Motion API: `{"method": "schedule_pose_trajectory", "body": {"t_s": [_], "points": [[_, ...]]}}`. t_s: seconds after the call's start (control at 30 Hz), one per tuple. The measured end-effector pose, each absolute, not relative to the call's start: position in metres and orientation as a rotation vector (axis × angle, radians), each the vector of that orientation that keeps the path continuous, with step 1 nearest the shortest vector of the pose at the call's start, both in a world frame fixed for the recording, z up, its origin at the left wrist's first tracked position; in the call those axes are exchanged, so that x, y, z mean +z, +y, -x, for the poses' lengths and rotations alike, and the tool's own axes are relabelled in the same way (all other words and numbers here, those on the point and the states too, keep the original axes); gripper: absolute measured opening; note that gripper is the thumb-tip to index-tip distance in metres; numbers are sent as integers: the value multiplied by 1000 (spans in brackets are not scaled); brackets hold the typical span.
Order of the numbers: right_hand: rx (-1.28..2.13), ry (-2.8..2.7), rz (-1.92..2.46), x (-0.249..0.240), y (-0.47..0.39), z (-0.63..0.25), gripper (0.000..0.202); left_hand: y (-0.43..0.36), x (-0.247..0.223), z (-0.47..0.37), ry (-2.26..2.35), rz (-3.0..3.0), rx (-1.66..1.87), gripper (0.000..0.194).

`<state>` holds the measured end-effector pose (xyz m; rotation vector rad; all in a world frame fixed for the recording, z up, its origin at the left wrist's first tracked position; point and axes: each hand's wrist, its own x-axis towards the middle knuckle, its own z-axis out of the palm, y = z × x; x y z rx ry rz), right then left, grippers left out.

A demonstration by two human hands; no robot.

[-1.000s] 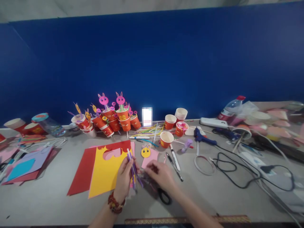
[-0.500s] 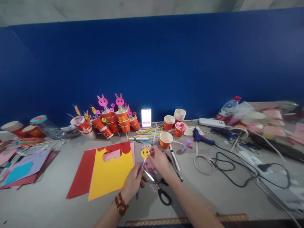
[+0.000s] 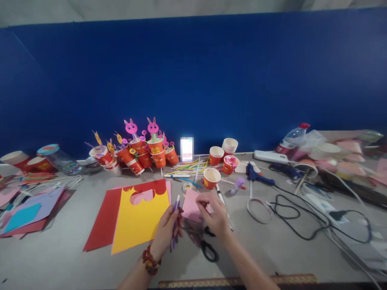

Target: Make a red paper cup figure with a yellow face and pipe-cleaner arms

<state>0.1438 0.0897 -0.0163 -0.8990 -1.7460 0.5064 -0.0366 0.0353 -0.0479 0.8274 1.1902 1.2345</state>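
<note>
My left hand (image 3: 167, 225) is closed round a slim purple stick (image 3: 174, 233) with a pale tip, held upright at the right edge of the yellow paper. Fingers of my right hand (image 3: 212, 210) are pinched together over a pink paper sheet (image 3: 191, 204); whatever is in the pinch is too small to make out. Black-handled scissors (image 3: 209, 250) lie below, between the two hands, with their blades partly covered. The yellow paper (image 3: 140, 225), its top edge cut in curves, rests on a red sheet (image 3: 101, 225). The yellow face cutout is not visible now.
Red paper cups with rabbit figures (image 3: 152, 128) stand at the back left. A single cup (image 3: 212, 178) and a marker (image 3: 220, 196) are just beyond my right hand. The blue glue gun (image 3: 258, 176) and black cable (image 3: 298, 217) spread on the right. Several coloured sticks (image 3: 187, 167) lie behind.
My right hand has moved right and down, away from my left. The yellow face cutout at the stick's top has gone from view, and more of the pink sheet shows.
</note>
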Motion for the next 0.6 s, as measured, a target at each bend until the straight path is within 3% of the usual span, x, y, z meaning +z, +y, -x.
{"method": "schedule_pose_trajectory", "body": {"t_s": [0.17, 0.3, 0.6], "points": [[289, -1862, 620, -7, 63, -162, 25, 23, -34, 34, 1159, -714, 1296, 45], [238, -1860, 613, -5, 52, -166, 28, 15, -26, 28, 1065, -642, 1350, 41], [584, -1606, 853, -17, 41, -165, 13, 6, -16, 19, 846, -649, 1294, 32]]}}
